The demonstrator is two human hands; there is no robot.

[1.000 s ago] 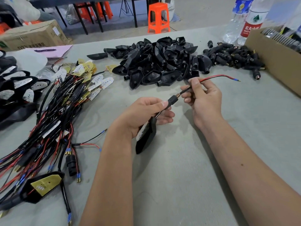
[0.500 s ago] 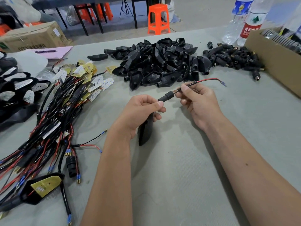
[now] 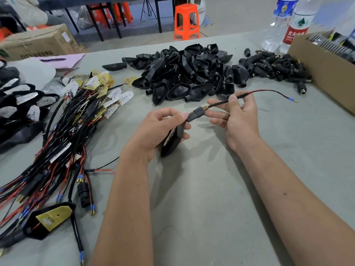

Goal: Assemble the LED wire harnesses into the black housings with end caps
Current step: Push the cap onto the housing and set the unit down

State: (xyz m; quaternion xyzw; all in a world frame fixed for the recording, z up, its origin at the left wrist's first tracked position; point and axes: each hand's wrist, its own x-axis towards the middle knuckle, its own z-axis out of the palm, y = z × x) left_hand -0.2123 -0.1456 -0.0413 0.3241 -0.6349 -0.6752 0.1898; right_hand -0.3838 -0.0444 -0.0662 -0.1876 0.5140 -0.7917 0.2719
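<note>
A: What is standing at the far right of the grey cloth-covered worktable [image 3: 211, 208]?

B: Two clear plastic water bottles are standing side by side, one with a blue label [image 3: 279, 24], one with a red label [image 3: 294, 29], just beside an open brown cardboard box [image 3: 324, 73].

A: And beyond the far edge?

B: An orange plastic stool [image 3: 186, 21] is sitting on the floor near black metal table legs [image 3: 107, 22]. A closed printed cardboard carton [image 3: 38, 42] is resting at far left, with a pink paper sheet [image 3: 61, 59] lying just in front of it.
</note>
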